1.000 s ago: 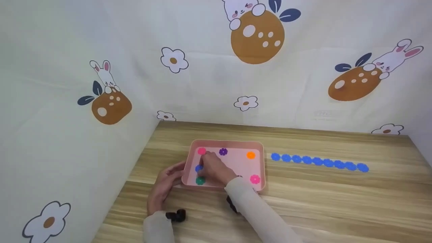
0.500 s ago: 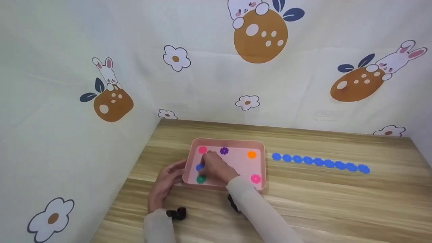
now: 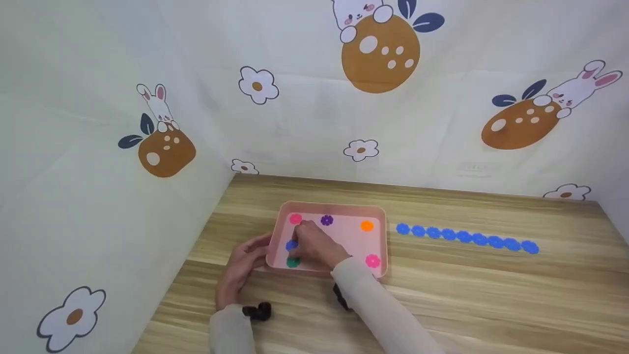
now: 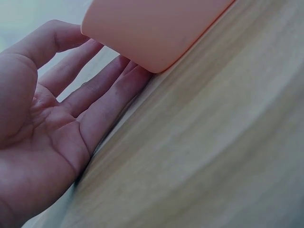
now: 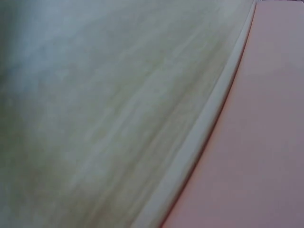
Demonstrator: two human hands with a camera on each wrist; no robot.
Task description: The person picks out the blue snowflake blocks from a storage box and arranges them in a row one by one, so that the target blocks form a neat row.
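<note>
A pink tray [image 3: 339,273] stands on the wooden table, with several flower-shaped discs inside. My left hand [image 3: 241,265] rests at the tray's left side; in the left wrist view its fairly straight fingers and thumb touch the outer wall and rim. Inside the tray, my right hand [image 3: 317,244] reaches down at the left, its thumb and index finger on either side of a blue flower-shaped disc [image 3: 291,245]. Close by lie a green disc [image 3: 293,262] and a pink disc [image 3: 295,219]. The right wrist view shows table and tray, with no hand in it.
Right of the tray, a row of several blue flower discs [image 3: 464,237] runs across the table [image 3: 467,295]. Elsewhere in the tray lie a purple disc [image 3: 327,220], an orange disc [image 3: 366,226] and another pink disc [image 3: 373,260]. Patterned cloth [image 3: 304,118] encloses the table's back and sides.
The head view has shifted slightly. Both hands keep nearly the same place, the right one still at the blue disc in the tray.
</note>
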